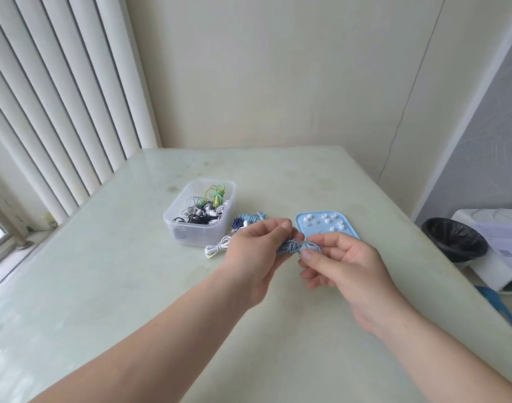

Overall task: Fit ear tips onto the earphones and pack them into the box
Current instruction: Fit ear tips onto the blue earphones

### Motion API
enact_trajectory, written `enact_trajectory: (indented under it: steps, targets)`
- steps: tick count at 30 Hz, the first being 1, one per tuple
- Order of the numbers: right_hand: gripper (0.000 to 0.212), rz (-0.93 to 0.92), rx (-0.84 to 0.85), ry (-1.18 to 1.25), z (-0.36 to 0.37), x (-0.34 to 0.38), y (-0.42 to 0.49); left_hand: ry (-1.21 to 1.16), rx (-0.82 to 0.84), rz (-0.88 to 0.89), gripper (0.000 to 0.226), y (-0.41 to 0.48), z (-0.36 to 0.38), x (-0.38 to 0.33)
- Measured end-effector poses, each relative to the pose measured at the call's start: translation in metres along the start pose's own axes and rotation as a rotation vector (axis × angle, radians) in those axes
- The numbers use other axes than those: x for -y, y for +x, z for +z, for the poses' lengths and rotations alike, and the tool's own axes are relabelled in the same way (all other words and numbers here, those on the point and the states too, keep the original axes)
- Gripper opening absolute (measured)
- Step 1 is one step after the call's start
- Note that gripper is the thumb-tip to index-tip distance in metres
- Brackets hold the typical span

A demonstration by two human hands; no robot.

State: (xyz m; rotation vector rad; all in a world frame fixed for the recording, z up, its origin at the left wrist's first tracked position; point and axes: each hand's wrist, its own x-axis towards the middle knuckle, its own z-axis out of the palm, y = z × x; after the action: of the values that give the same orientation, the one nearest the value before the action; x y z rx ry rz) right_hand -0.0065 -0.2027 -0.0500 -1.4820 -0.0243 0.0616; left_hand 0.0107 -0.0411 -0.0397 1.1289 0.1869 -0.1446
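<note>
Right hand (345, 266): thumb and forefinger pinch the bundle's right loop.
Left hand (257, 251): grips the bundle's left end.
Blue-grey earphones (292, 247): wound up, held between the hands above the table; advise freeing one earbud first.
Ear tips (326, 221): lying on blue lid (317, 223), just beyond.
Box (190, 237): open, far left.

Left hand (259, 251), right hand (340, 263), both pinching earphone cable (292, 246)

The head camera is looking forward and down toward twelve o'clock, close above the left hand (253, 257) and right hand (346, 267).

The paper (507, 245) at right bears print, seemingly too blurred to read.
</note>
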Motion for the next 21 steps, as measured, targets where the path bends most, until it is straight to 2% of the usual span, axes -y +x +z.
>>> enact_trajectory:
  steps: [3, 5, 10, 14, 21]
  targets:
    - [0.021, -0.02, -0.018, -0.045, -0.003, 0.003, 0.0, 0.045, 0.045, 0.042, 0.015, -0.004, -0.001, 0.0]
    - [0.018, -0.051, -0.035, -0.115, -0.005, 0.0, 0.002, 0.111, 0.102, 0.046, 0.02, -0.006, 0.0, 0.003]
    - [0.01, -0.08, -0.051, -0.179, -0.007, -0.012, 0.003, 0.089, 0.123, -0.042, 0.023, -0.006, 0.001, 0.005]
    - [0.015, -0.066, -0.048, -0.226, -0.01, -0.012, 0.004, 0.017, 0.119, -0.134, 0.019, -0.003, -0.001, 0.003]
    - [0.024, -0.093, -0.015, -0.261, -0.01, -0.01, 0.001, 0.111, 0.172, -0.066, 0.029, -0.001, -0.006, 0.011]
